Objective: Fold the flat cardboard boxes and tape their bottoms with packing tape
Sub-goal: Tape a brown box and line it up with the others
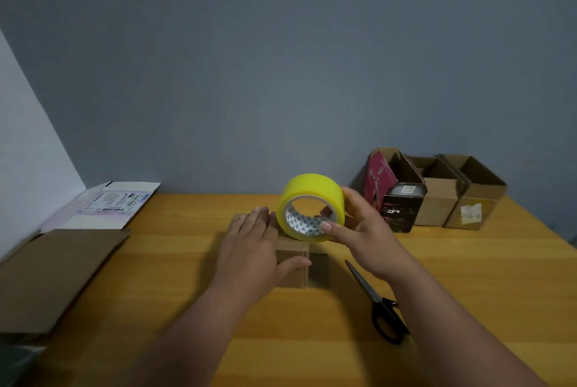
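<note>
A small brown cardboard box stands folded at the middle of the wooden table. My left hand lies flat on its top, fingers straight, thumb along the front face. My right hand grips a yellow roll of packing tape, held on edge against the box's top right, thumb at the core's rim. Black scissors lie on the table to the right of the box, under my right forearm.
Flat brown cardboard lies at the left edge, with a flat white box bearing a label behind it. At the back right stand a dark pink-printed box and two open brown boxes. A grey wall is behind.
</note>
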